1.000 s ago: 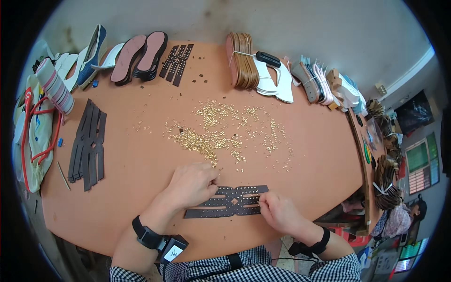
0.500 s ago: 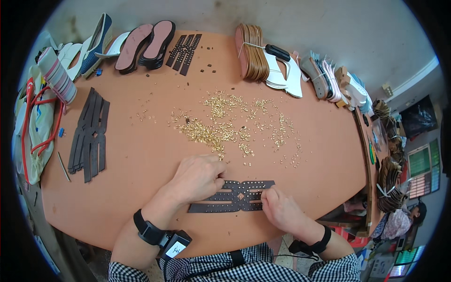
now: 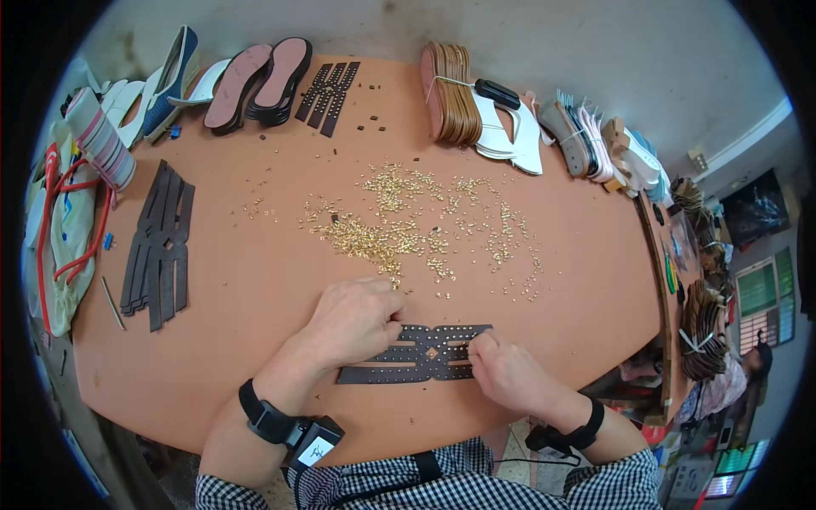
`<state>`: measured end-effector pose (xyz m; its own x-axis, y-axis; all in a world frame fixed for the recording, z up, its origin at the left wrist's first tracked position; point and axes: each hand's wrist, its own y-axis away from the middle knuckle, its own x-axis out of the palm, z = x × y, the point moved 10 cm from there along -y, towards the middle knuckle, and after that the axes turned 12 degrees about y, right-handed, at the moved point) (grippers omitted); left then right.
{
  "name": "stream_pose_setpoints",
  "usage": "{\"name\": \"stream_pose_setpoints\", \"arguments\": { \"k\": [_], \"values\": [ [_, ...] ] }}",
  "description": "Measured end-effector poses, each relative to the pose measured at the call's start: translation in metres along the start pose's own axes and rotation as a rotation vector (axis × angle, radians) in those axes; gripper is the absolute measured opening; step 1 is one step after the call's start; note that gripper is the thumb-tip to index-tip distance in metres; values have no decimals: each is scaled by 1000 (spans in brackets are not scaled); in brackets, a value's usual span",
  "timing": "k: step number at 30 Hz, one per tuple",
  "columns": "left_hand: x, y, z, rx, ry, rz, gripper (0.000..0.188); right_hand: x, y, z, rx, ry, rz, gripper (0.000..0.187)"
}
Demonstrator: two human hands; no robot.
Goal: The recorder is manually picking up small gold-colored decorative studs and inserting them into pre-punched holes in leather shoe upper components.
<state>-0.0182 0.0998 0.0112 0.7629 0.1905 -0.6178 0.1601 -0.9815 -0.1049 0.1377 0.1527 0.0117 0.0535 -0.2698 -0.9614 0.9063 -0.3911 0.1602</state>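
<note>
A dark brown slotted strap piece [image 3: 429,364], lined with small studs and with a diamond cutout in its middle, lies flat on the table before me. My left hand [image 3: 357,319] rests over its upper left end, fingers curled closed, their tips mostly hidden. At the strap's right end my right hand [image 3: 512,371] is closed in a pinch. Whatever either hand's fingers hold is too small or too hidden to name. Just beyond my hands spread many tiny gold studs [image 3: 365,238], loosely heaped.
Plain dark strap pieces [image 3: 159,246] lie stacked at left, beside a thin metal rod [image 3: 112,303]. A finished-looking studded strap [image 3: 328,98], pink-topped soles [image 3: 280,76] and a tied bundle of soles [image 3: 450,93] line the back. A bag with red cord [image 3: 72,229] sits at the left edge.
The whole view has shifted very slightly. Both hands stay at the strap in nearly the same pose, the right one a touch farther left over its end.
</note>
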Motion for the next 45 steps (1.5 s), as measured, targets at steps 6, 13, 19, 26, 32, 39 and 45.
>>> {"name": "stream_pose_setpoints", "arguments": {
  "k": [6, 13, 19, 26, 32, 39, 45],
  "values": [
    [-1, 0, 0, 9, 9, -4, 10, 6, -7, -3, 63, 75, 125, 10],
    [-1, 1, 0, 18, 9, -13, 10, 12, -13, -12, 141, 86, 218, 6],
    [0, 0, 1, 17, 7, -15, 10, 6, -12, -6, 107, 73, 153, 7],
    [0, 0, 1, 14, 13, 2, 10, 0, -10, -1, 66, 53, 141, 13],
    [2, 0, 2, 1, 25, 2, 10, 2, -10, 0, 38, 21, 128, 11],
    [1, 0, 1, 10, 14, -5, 9, 1, -9, 3, 63, 86, 128, 12],
    [1, 0, 2, 8, 14, -11, 9, 3, -9, -4, 76, -23, 128, 11]
  ]
}}
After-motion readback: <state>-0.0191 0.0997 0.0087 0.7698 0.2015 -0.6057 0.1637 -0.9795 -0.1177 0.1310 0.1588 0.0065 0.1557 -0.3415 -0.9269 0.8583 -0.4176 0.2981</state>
